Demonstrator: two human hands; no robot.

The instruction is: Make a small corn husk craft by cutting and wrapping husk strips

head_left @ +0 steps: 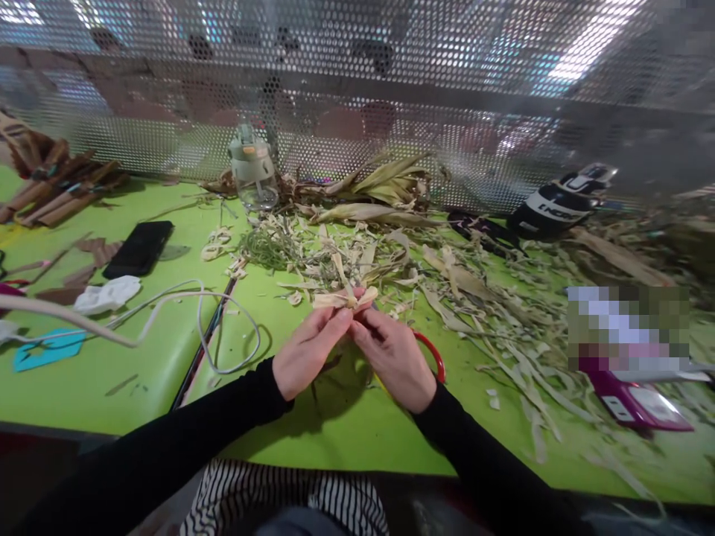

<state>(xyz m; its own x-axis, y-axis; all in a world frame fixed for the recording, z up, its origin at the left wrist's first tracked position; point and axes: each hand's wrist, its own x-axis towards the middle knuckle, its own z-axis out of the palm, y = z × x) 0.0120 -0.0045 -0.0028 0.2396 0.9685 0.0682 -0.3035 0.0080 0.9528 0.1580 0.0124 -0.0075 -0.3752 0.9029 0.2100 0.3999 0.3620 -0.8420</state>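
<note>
Between my fingertips is a small pale figure of knotted corn husk (347, 299), with strips sticking out to the sides and upward. My left hand (313, 342) pinches it from the left, thumb on the near side. My right hand (395, 356) closes on its right part, and the fingertips of both hands meet around its middle. Red-handled scissors (433, 356) lie on the table, partly hidden behind my right hand. Just beyond my hands spreads a heap of cut husk scraps (335, 257).
Whole dried husks (385, 193) lie by the perforated metal screen (335, 97). A clear bottle (254, 175) and a black bottle (561, 205) stand at the back. Leftward are a phone (139, 248), a white cable (195, 294) and brown bundles (56, 186). A magenta device (640, 402) lies right.
</note>
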